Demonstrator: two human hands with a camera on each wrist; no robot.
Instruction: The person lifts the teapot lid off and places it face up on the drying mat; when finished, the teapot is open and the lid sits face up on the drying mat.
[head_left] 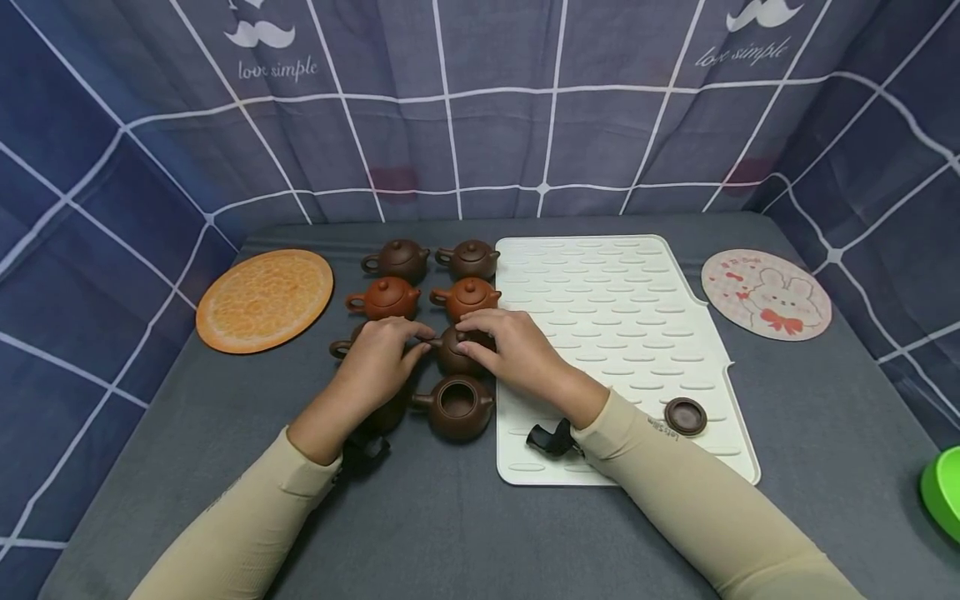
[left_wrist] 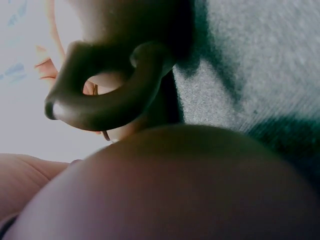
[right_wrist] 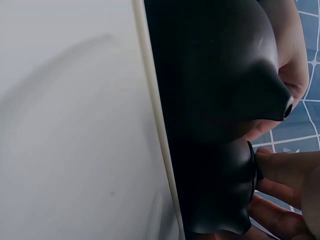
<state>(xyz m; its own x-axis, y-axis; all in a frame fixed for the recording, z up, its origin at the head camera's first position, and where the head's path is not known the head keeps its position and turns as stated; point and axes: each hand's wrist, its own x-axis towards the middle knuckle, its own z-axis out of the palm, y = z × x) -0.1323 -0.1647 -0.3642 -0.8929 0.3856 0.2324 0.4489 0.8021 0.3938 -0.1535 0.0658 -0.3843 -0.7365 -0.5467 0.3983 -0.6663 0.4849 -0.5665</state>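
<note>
My left hand (head_left: 371, 362) pinches the handle of a dark brown teapot (head_left: 450, 358), third from the back in the right-hand column. The thumb and fingers of my right hand (head_left: 517, 350) pinch the knob of that teapot's lid (right_wrist: 252, 167), which sits at its opening. Just in front stands a lidless teapot (head_left: 459, 408), its spout (right_wrist: 275, 95) large in the right wrist view. Beneath my left forearm another dark teapot (head_left: 386, 414) is partly hidden. A teapot handle (left_wrist: 105, 110) fills much of the left wrist view.
Behind are two reddish teapots (head_left: 388, 297) and two dark ones (head_left: 401, 260). A white ridged mat (head_left: 600, 333) lies right of them, with a loose dark lid (head_left: 686, 416) on it. Round mats flank the area, orange (head_left: 264, 300) and rabbit-printed (head_left: 765, 294). A green bowl (head_left: 943, 492) is rightmost.
</note>
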